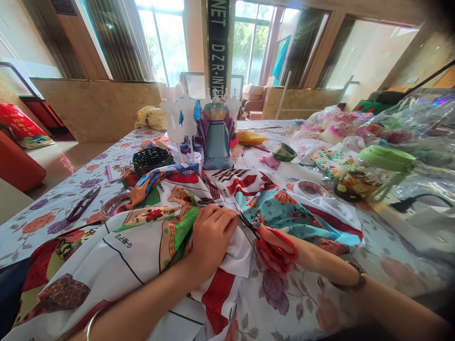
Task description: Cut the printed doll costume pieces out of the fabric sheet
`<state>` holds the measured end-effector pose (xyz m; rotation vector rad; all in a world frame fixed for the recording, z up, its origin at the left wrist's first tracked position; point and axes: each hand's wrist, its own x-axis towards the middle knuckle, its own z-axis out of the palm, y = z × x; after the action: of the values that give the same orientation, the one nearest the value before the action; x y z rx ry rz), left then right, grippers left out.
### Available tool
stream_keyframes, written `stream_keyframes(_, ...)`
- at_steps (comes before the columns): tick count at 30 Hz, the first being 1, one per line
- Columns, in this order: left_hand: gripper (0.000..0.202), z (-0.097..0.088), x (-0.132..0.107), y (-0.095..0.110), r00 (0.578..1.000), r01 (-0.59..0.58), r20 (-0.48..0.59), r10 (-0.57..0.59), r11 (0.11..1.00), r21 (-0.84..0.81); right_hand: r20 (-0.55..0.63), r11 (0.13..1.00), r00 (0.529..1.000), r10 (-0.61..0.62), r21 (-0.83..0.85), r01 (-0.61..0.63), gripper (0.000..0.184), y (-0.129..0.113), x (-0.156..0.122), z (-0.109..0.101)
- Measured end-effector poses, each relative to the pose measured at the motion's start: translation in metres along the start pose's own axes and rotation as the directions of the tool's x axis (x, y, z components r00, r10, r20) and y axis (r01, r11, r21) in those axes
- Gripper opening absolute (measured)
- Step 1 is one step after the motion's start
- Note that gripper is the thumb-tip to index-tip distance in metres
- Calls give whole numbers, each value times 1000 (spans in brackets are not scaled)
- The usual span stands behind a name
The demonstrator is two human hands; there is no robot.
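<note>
A large printed fabric [149,239] with pattern shapes and lettering lies bunched over the table. My left hand [213,232] is closed on it near the middle, its fingers pinching the cloth beside the cut line. In my right hand [275,255] are red-handled scissors [284,241], my fingers through the loops. Their dark blades point up and left into the fabric, close to my left fingertips. How far the blades are parted I cannot tell. To the right of the blades spreads a turquoise printed part of the cloth [284,208].
Thread snips [83,203] and a tape roll [117,203] lie left. Behind the fabric stand a dark woven basket [152,160], white doll-shaped stands [174,121] and a blue-purple dress form [215,142]. At right are another tape roll [311,189] and a green-lidded jar [369,173].
</note>
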<state>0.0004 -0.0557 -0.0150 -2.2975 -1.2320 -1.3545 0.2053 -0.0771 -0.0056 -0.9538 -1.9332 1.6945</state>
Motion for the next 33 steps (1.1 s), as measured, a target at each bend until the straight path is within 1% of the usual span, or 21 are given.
stream_keyframes(4, 5, -1, 0, 0, 996, -80, -21, 82, 995, 63, -10, 1000, 1000, 1, 20, 0, 54, 5, 0, -1)
stream_keyframes(9, 8, -3, 1, 1, 994, -103, -20, 105, 993, 62, -5, 1000, 1000, 6, 0, -6, 61, 11, 4, -1)
stream_keyframes(11, 8, -4, 2, 1, 993, -115, -31, 116, 992, 55, -29, 1000, 1000, 8, -5, -9, 65, 13, 5, -1)
stream_keyframes(15, 7, -3, 1, 1, 993, -108, -36, 110, 993, 50, -49, 1000, 998, 25, -14, -26, 67, 12, 5, 0)
stream_keyframes(20, 8, -3, 1, 0, 995, -94, -24, 95, 994, 56, -67, 997, 997, 48, -50, -52, 74, 5, 7, 2)
stream_keyframes(23, 9, -2, 0, 0, 996, -86, -31, 88, 994, 64, -92, 994, 993, 81, -65, -87, 72, 0, 7, 4)
stream_keyframes(28, 7, -1, 1, 0, 994, -94, -47, 98, 993, 65, -116, 992, 988, 99, -71, -107, 72, -7, 6, 6)
stream_keyframes(33, 6, -2, 1, 0, 994, -96, -46, 98, 994, 61, -182, 983, 971, 153, -72, -168, 71, -5, 6, 8)
